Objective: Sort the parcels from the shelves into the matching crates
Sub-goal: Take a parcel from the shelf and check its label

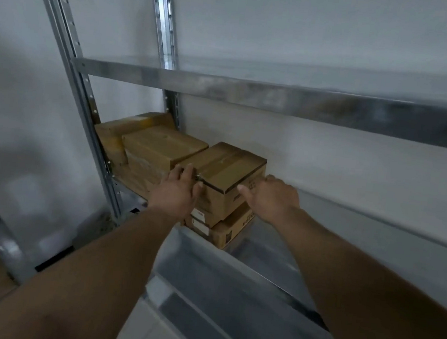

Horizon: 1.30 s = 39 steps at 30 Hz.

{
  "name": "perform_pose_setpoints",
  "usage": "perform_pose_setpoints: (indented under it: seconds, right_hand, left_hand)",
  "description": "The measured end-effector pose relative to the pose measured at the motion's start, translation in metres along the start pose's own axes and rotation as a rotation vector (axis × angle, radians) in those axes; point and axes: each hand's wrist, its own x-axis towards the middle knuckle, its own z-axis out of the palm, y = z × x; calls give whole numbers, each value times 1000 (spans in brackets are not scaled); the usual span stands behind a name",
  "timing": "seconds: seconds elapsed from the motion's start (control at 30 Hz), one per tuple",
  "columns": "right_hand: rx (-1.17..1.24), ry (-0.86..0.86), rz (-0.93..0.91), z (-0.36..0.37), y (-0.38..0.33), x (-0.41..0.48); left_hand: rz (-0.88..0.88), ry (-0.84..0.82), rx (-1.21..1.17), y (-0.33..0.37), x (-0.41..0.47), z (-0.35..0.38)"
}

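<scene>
Parcel (225, 169) on the shelf (263, 256) is flanked by both hands.
It is stacked on a flatter box (223, 234), beside other boxes (161, 146). The left hand (177, 189) is set on the parcel's near-left corner, its grip clamped there, fingers hooked over the top edge and thumb on the front face. The right hand (271, 199) is held at the right face, grip apart, thumb spread; contact cannot be told.

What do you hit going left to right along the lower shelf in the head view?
front shelf upright → stacked boxes → left hand → taped box → right hand → bare shelf stretch. I left out the lower box because it sits under the taped box and overlaps it.
</scene>
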Motion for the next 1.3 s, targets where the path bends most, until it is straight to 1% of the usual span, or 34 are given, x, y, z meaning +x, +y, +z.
perform_pose_setpoints:
  seconds: [0.07,0.17,0.33,0.43,0.53,0.73,0.83,0.9,1.03,1.13,1.3]
  right_hand:
    - [76,-15,58,3,-3,6]
    - [196,-22,140,5,-8,15]
    - [505,-75,264,13,-19,28]
    - [634,-83,317,13,-23,33]
    - [761,-61,386,8,-31,36]
    - [894,-36,504,6,-43,36]
    - [985,-22,584,-1,-42,32]
    - [1036,-22,603,-3,-36,27]
    - [1081,5,653,-6,-28,10]
    - [1159,111,671,-13,-24,-8]
    - [1207,304,739,-26,-12,-53]
  left_hand:
    - [-6,1,-54,-4,15,0]
    - [-15,31,-49,-8,33,1]
    - [-104,41,-172,-3,53,-2]
    - [-120,55,-100,-2,61,-5]
    - [-86,53,-65,-5,64,-3]
    - [-49,-171,-238,-12,78,-9]
    - [-122,-295,-452,-14,84,-15]
    - [-153,-369,-544,-13,86,-15]
    - [-67,-404,-688,-8,88,-12]
    - [41,-413,-746,3,86,-16]
    - [259,-512,-785,33,70,-14]
